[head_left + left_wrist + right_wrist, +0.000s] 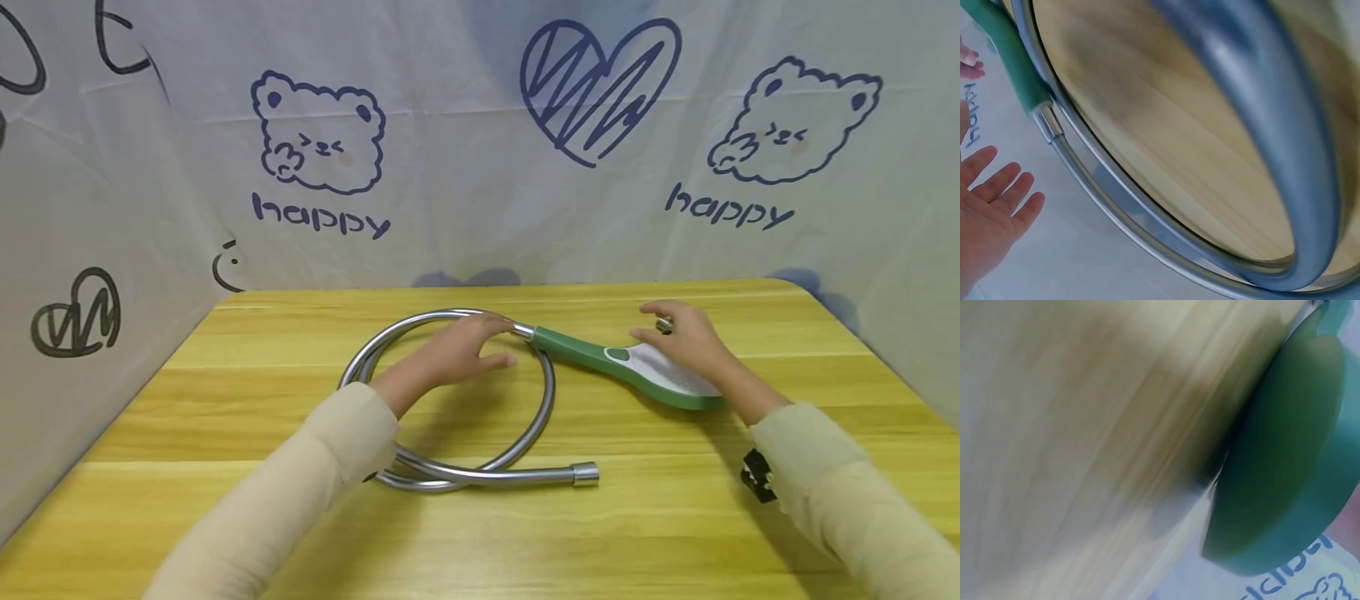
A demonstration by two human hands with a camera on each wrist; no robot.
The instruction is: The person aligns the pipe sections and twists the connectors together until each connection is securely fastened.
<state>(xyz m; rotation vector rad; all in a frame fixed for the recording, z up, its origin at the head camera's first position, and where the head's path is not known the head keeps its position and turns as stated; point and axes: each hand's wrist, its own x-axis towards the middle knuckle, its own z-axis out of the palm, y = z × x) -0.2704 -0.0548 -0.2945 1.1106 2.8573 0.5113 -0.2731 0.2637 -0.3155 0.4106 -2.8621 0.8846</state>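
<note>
A green and white handheld shower head (667,379) lies on the table, its handle joined to a silver shower hose (551,400). The hose is coiled in loops, and its loose end with a metal nut (585,474) points right. My left hand (468,346) is over the top of the coil, near the joint with the handle; its fingers look spread in the left wrist view. Over the shower head's face is my right hand (686,337), fingers and thumb apart. A small metallic piece (664,325) shows in the gap between them. The right wrist view shows the shower head's green back (1285,456).
The wooden table (300,533) has rounded far corners. Behind it hangs a white cloth (465,183) with bear and heart drawings, and another cloth wall (112,225) stands at left. A black device (758,476) is at my right wrist.
</note>
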